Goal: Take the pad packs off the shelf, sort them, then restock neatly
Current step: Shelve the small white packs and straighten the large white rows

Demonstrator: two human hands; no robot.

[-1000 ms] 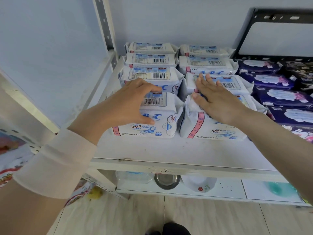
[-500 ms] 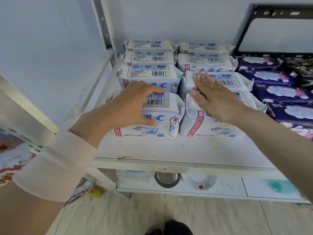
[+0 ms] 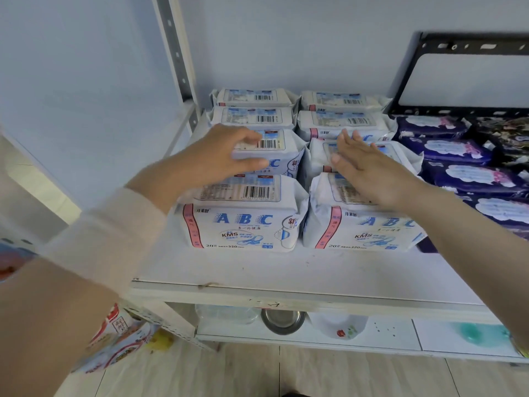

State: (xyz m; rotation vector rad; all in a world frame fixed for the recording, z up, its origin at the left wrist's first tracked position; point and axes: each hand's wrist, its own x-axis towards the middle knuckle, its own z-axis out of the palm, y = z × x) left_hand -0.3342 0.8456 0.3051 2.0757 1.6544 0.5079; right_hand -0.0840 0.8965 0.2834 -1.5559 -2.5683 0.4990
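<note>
— Left hand (image 3: 226, 156) grips the white film-wrapped pad pack with blue ABC lettering (image 3: 283, 151), second from the front in the left column. Its fingers curl over the top and the thumb sits on the front face.
— And the right hand (image 3: 369, 170)?
— Flat, fingers straight, holding nothing. It lies over the neighbouring white pack (image 3: 319, 157) in the right column; whether it presses or only hovers cannot be told.
— How will such a pack handle?
— Probably light and squashy, with a slick wrap. A broad pinch across top and front should hold better than the crimped end flaps, which may slip or tear.
— Where does it all sit?
— Two columns of white packs stand on the white shelf board (image 3: 257, 267), with dark purple packs (image 3: 458, 150) just beside them on the right.
</note>
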